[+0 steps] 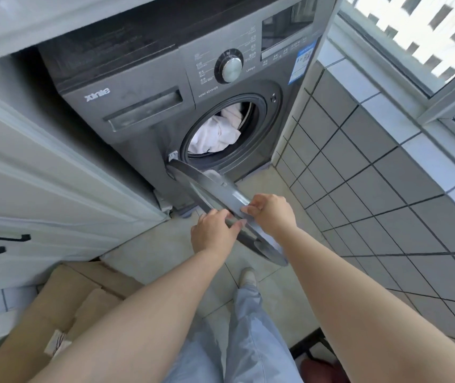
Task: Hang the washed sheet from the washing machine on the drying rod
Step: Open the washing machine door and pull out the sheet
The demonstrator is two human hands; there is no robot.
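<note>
So the grey front-loader washing machine [165,106] is sitting tucked under a counter, and its round door [215,194] is swinging out wide toward the camera. Both hands are gripping the door's outer edge: the left hand [215,230] is closing its fingers over the rim from the near side, and the right hand [271,212] is pinching the rim just beside it. The washed sheet [218,131] is lying bunched up, white, inside the drum, right behind the open porthole of the machine. Left of the machine a white cabinet [41,189] is standing, and some flattened cardboard [77,299] is lying on the floor in front of it. Right of the machine, grey wall tiles [372,189] are running under a window.
</note>
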